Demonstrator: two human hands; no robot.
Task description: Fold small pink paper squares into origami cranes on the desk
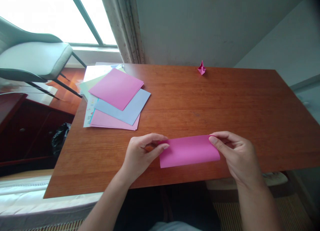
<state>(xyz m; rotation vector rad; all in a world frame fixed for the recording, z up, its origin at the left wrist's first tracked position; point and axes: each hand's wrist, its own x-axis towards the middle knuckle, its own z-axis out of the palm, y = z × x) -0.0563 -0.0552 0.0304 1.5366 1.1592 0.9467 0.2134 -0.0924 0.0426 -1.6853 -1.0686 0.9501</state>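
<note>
A sheet of bright pink paper, folded over into a long rectangle, is held between my two hands above the front part of the table. My left hand pinches its upper left corner between thumb and fingers. At the upper right corner, my right hand grips it the same way, thumb on the near face. The paper bulges slightly toward its lower right end. Far back on the table stands a small folded pink paper figure, apart from both hands.
On the wooden table, a pile of coloured paper lies at the left: a pink sheet over a light blue sheet, with pale pink sheets beneath. A grey chair stands beyond the left edge, near the window and curtain.
</note>
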